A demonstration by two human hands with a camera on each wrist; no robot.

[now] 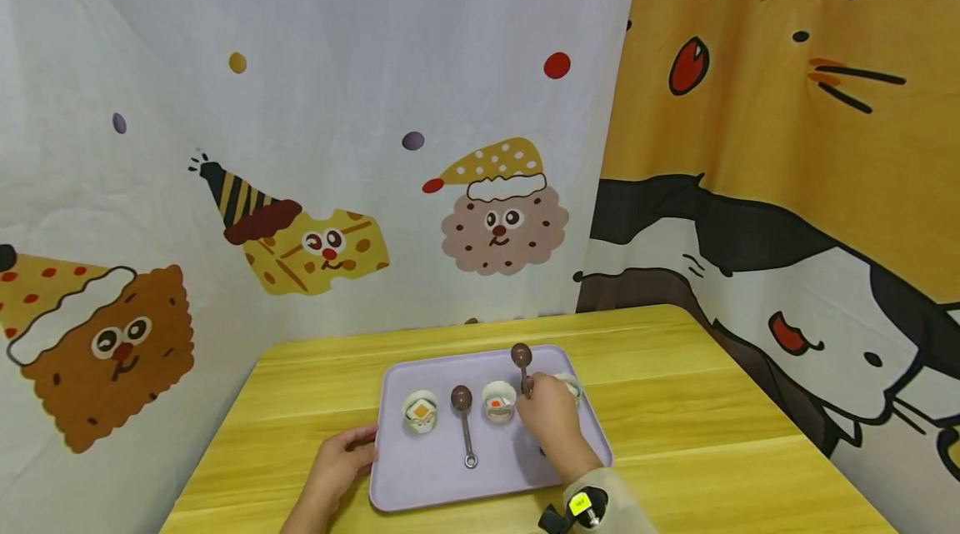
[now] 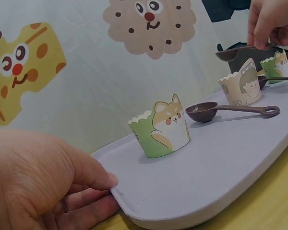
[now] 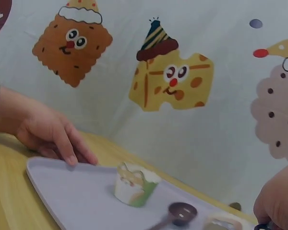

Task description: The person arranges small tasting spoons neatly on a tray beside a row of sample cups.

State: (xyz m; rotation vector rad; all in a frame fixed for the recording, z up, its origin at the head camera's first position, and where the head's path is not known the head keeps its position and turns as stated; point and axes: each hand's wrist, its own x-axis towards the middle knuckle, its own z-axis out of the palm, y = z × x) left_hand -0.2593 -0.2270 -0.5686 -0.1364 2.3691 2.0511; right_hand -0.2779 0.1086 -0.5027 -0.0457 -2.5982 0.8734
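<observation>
A lilac tray [image 1: 431, 484] carries three paper cups and brown measuring spoons. My left hand [image 1: 341, 463] holds its left rim, thumb at the top edge and fingers below it in the left wrist view. My right hand [image 1: 552, 417] pinches a brown measuring spoon [image 1: 521, 356] by the handle, raised over the tray's right half. A second measuring spoon [image 1: 462, 401] lies between the left dog-print cup [image 2: 161, 129] and the middle girl-print cup [image 2: 242, 86]. Another spoon [image 2: 281, 78] lies beyond the middle cup, mostly hidden by my right hand in the head view.
The right dog-print cup [image 2: 277, 66] stands at the tray's far right, partly behind my right hand in the head view. A yellow wood-grain table [image 1: 682, 426] lies under the tray. Cartoon-printed curtains [image 1: 337, 59] hang behind and to the right.
</observation>
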